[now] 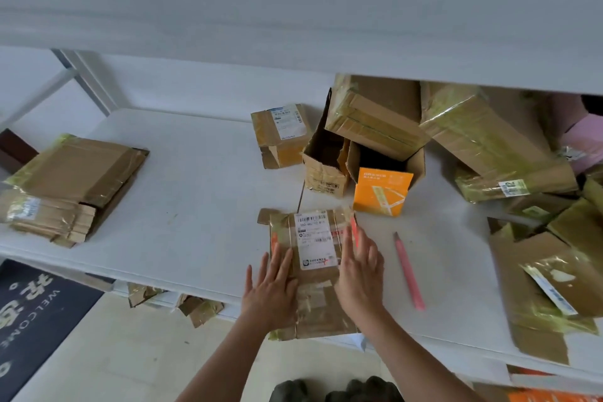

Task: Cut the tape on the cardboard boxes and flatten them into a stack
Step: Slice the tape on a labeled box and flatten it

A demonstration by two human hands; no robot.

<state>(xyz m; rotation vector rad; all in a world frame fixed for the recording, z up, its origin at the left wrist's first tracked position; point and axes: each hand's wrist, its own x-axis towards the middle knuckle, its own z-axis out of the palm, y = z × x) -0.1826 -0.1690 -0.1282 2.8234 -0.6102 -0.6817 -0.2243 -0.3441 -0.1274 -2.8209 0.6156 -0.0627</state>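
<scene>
Fingers straight, the left hand (270, 290) and right hand (359, 274) press flat on the flattened box (313, 271) at lower centre, hiding its sides. Right of it lies a pink cutter (409, 271), blade blurred. A stack (65, 186) sits at far left.

Bright, even, soft light, only faint shadows under the boxes (365, 140), glare on the yellowish tape (463, 121), upper shelf (293, 10) blurred and washed out, wide-angle bending at the edges, slight overall softness
</scene>
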